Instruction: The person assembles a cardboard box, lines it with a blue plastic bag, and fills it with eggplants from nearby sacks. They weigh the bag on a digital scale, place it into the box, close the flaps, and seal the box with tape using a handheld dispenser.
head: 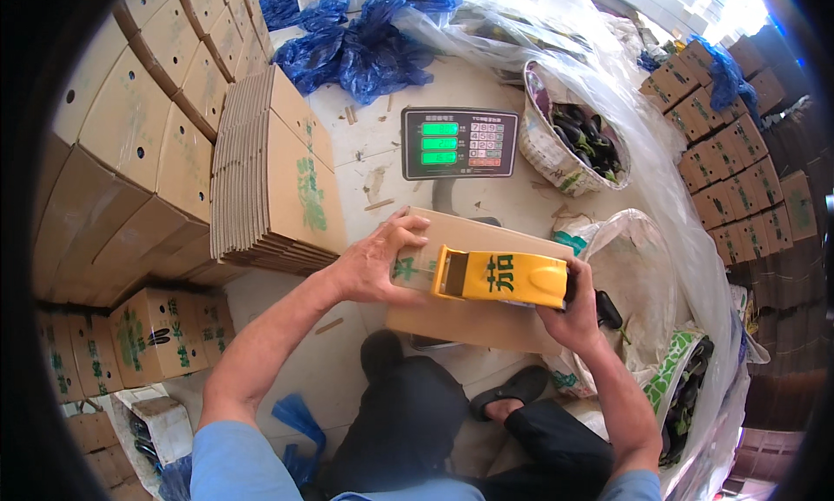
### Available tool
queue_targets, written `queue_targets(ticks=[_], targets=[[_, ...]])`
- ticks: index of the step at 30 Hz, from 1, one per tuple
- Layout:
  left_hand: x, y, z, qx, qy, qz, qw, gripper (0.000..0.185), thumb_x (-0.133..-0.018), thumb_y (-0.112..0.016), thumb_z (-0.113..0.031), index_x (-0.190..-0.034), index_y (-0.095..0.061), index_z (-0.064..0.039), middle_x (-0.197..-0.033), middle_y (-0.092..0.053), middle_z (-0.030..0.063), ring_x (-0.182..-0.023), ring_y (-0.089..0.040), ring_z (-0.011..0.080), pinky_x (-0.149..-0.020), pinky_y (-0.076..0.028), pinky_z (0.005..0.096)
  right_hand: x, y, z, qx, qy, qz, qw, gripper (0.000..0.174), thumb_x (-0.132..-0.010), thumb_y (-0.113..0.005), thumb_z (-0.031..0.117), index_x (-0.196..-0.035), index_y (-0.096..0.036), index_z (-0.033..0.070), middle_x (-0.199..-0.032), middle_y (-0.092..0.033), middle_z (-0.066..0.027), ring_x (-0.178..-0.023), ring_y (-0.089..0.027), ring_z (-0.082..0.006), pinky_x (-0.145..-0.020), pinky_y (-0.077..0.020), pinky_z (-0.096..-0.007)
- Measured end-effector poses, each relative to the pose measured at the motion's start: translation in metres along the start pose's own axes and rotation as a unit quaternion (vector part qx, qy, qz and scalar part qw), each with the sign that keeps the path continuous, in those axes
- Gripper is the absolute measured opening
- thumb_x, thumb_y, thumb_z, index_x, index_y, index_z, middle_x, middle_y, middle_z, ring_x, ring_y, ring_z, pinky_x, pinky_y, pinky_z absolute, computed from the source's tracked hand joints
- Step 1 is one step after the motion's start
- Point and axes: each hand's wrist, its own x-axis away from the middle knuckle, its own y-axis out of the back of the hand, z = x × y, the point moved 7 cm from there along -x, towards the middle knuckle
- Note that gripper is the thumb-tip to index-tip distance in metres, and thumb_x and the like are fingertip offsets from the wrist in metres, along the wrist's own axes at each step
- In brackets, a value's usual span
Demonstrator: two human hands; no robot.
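Note:
A closed cardboard box (482, 231) with green print lies in front of me, level with my knees. My left hand (383, 260) grips its left end, the thumb along the near side and the fingers over the top. In my right hand (573, 309) is a yellow tape dispenser (521, 276) marked with dark writing, held over the right part of the box top. From this angle I cannot tell whether the dispenser touches the cardboard. Just beyond the box stands the display of a digital scale (460, 143), its green readouts lit; the weighing platform is mostly hidden beneath the box.
Flattened cartons (280, 169) stand stacked at left, before a wall of boxes (124, 104). On the right are a sack of eggplants (586, 143), an open pale sack (635, 273) and a green-patterned bag (684, 397) of eggplants. Blue plastic film (371, 51) lies at the back.

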Motion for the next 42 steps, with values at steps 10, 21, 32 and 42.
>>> queue_targets(ticks=[10, 21, 32, 42], targets=[[0.006, -0.002, 0.004, 0.049, 0.028, 0.006, 0.998, 0.083, -0.066, -0.087, -0.038, -0.130, -0.042, -0.011, -0.151, -0.037, 0.0176, -0.142, -0.037, 0.0385, -0.117, -0.035, 0.0472, 0.011, 0.154, 0.015, 0.259, -0.027, 0.112, 0.959, 0.062, -0.076, -0.071, -0.006, -0.131, -0.046, 0.006, -0.112, -0.060, -0.0218, -0.102, -0.061, -0.0432, -0.087, -0.0509, -0.0435], [0.003, -0.004, -0.001, 0.028, 0.046, 0.026, 0.998, 0.083, -0.066, -0.085, -0.037, -0.132, -0.040, -0.014, -0.153, -0.036, 0.0148, -0.146, -0.032, 0.0381, -0.118, -0.035, 0.0477, 0.047, 0.151, -0.037, 0.242, -0.033, 0.097, 0.965, 0.056, -0.074, -0.073, -0.005, -0.123, -0.047, 0.004, -0.107, -0.056, -0.0204, -0.097, -0.058, -0.0428, -0.084, -0.0501, -0.0423], [-0.018, 0.015, -0.035, -0.305, -0.020, 0.125, 0.944, 0.096, -0.061, -0.088, -0.056, -0.134, -0.047, -0.010, -0.155, -0.036, 0.0203, -0.149, -0.024, 0.0442, -0.121, -0.023, 0.0570, 0.087, 0.121, -0.094, 0.127, -0.087, 0.015, 0.988, 0.052, -0.079, -0.077, -0.002, -0.120, -0.045, 0.005, -0.093, -0.062, -0.0144, -0.084, -0.065, -0.0285, -0.076, -0.0525, -0.0366], [-0.117, -0.115, -0.128, -0.323, -0.101, 0.260, 0.904, 0.124, -0.054, -0.081, -0.073, -0.154, -0.039, -0.013, -0.162, -0.025, 0.0221, -0.148, -0.022, 0.0484, -0.118, -0.015, 0.0673, 0.112, 0.092, -0.094, 0.064, -0.099, 0.001, 0.993, 0.057, -0.079, -0.078, -0.001, -0.123, -0.043, 0.003, -0.099, -0.063, -0.0140, -0.092, -0.067, -0.0279, -0.079, -0.0531, -0.0362]])
